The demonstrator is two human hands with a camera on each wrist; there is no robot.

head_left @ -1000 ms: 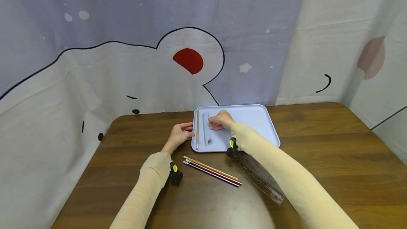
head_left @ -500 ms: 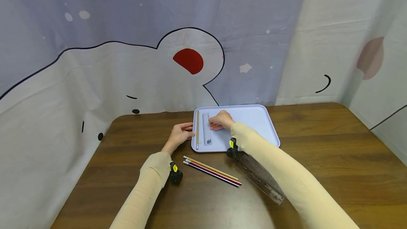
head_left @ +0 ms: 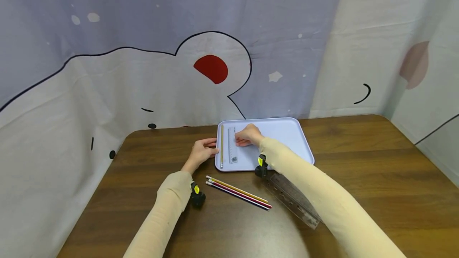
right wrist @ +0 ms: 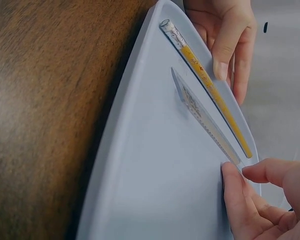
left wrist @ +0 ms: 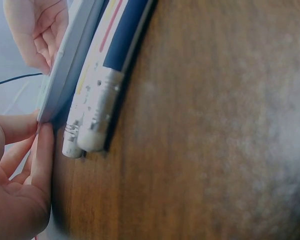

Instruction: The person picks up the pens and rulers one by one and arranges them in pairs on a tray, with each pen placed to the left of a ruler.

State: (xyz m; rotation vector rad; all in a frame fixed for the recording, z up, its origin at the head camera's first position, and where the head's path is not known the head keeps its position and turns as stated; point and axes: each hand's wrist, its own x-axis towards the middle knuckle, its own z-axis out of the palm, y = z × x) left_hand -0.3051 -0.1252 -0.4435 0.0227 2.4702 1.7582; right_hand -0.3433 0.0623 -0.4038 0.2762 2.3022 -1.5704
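Observation:
A white tray point(head_left: 283, 138) lies at the back of the wooden table. My left hand point(head_left: 201, 153) pinches its left rim, thumb on top and fingers below, as the left wrist view shows. Inside the tray, along the left side, lies a yellow pencil point(head_left: 222, 146) with its eraser end toward me. Beside it is a clear ruler point(head_left: 233, 152), roughly parallel to the pencil. My right hand point(head_left: 248, 135) pinches the ruler's long right side near its far half. Seen from the right wrist, the ruler point(right wrist: 205, 117) looks tilted on edge, with thumb and finger at its far end.
Several pencils point(head_left: 238, 193) lie slanting on the table in front of the tray. Under my right forearm sits a transparent, dark-looking flat case or ruler pack point(head_left: 292, 200), partly hidden by the sleeve. A patterned curtain point(head_left: 161, 83) hangs behind the table.
The ruler's near end has shifted very slightly left, toward the yellow pencil. Both hands keep their places, and the head view has moved a little.

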